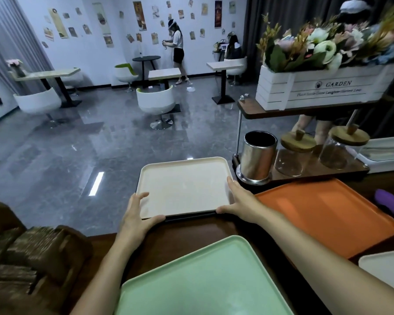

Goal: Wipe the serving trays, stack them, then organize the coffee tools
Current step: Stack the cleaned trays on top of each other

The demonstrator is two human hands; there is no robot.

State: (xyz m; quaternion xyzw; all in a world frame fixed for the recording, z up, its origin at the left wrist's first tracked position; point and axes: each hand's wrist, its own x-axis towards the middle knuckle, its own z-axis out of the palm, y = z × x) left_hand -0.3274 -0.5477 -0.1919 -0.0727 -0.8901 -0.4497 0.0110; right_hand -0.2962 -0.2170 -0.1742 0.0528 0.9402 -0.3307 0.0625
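The white planter box (pixel 323 87) is showing "GARDEN" in dark letters, with a smaller, mostly blurred line running underneath.

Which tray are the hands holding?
The cream tray, the farthest one, atop a dark tray; the left hand and right hand grip its near corners. Neither hand holds the green tray or orange tray.
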